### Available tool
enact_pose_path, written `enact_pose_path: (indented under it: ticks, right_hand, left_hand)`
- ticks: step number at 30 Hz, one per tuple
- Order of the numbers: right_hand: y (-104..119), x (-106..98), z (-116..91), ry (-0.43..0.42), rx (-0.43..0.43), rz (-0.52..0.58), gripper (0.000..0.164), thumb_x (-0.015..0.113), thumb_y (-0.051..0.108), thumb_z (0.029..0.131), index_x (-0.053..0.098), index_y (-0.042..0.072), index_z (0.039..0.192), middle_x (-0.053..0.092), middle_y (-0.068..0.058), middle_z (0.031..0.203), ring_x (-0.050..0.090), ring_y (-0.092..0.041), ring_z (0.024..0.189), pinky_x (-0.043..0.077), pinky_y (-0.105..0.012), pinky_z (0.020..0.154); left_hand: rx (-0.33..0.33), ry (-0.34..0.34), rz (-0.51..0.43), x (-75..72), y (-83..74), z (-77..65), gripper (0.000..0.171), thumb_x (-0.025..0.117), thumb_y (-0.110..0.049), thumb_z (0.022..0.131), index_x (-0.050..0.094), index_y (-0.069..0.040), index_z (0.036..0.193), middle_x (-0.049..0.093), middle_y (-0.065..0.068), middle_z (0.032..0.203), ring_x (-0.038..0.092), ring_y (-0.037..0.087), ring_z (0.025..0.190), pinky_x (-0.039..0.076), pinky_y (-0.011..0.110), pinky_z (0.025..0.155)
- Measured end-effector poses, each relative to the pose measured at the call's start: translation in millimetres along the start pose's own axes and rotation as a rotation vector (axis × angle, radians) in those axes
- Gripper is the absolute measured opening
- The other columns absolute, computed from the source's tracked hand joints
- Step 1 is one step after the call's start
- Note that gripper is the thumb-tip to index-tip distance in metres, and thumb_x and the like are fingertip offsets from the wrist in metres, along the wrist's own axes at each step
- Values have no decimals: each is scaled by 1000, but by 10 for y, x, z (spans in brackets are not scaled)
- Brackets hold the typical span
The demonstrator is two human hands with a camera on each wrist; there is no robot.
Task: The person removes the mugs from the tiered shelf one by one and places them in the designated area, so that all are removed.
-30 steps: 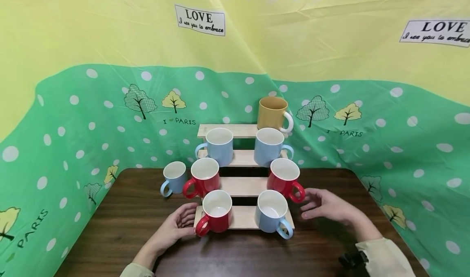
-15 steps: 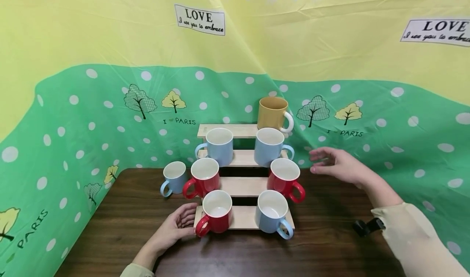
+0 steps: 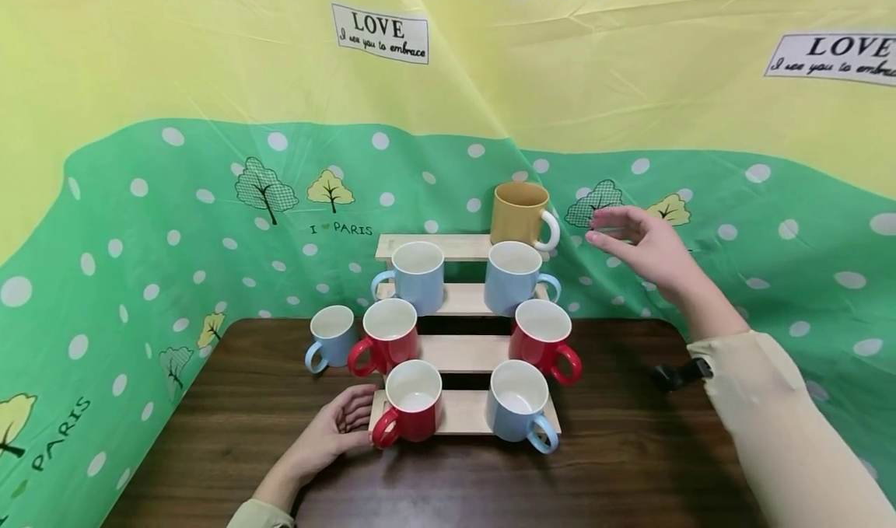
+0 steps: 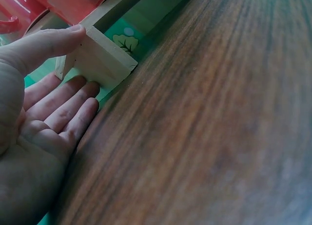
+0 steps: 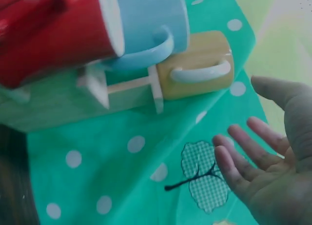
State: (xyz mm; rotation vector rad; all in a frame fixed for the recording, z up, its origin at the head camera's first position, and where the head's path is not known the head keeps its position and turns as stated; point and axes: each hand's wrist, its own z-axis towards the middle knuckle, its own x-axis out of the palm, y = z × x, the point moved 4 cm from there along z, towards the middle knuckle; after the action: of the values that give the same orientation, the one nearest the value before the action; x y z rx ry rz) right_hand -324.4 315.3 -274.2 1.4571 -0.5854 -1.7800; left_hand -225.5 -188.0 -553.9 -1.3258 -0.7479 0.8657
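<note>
A tiered wooden display stand holds mugs on its steps. My left hand holds the stand's lower left end; in the left wrist view the thumb lies on its front edge and the fingers beside the end. Nearby are a red mug and a light blue mug on the lowest step. My right hand is raised in the air, fingers spread and holding nothing, right of the mustard mug with a white handle on the top step. A gap separates the hand from that mug.
Two light blue mugs stand on the third step and two red mugs on the second. Another light blue mug stands on the dark wooden table, left of the stand. A patterned cloth hangs behind.
My right hand has risen from beside the red mug's handle on the second step to the height of the top step. The left hand and the mugs have stayed put.
</note>
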Motion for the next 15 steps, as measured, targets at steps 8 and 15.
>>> enact_pose_path:
  ticks: [8, 15]
  right_hand:
    - [211, 167, 290, -5, -39, 64, 73, 82, 41, 100, 51, 10, 158, 60, -16, 153, 59, -28, 137, 52, -16, 90]
    - [345, 308, 520, 71, -52, 43, 81, 86, 38, 97, 47, 11, 162, 57, -17, 156, 54, -38, 144, 53, -46, 106]
  left_hand:
    - [-19, -16, 15, -28, -21, -6, 76, 78, -3, 99, 35, 10, 160, 53, 33, 155, 65, 16, 133, 51, 25, 111]
    - [-13, -10, 8, -21, 7, -13, 75, 77, -2, 99, 35, 11, 160, 53, 35, 154, 65, 15, 132, 51, 25, 111]
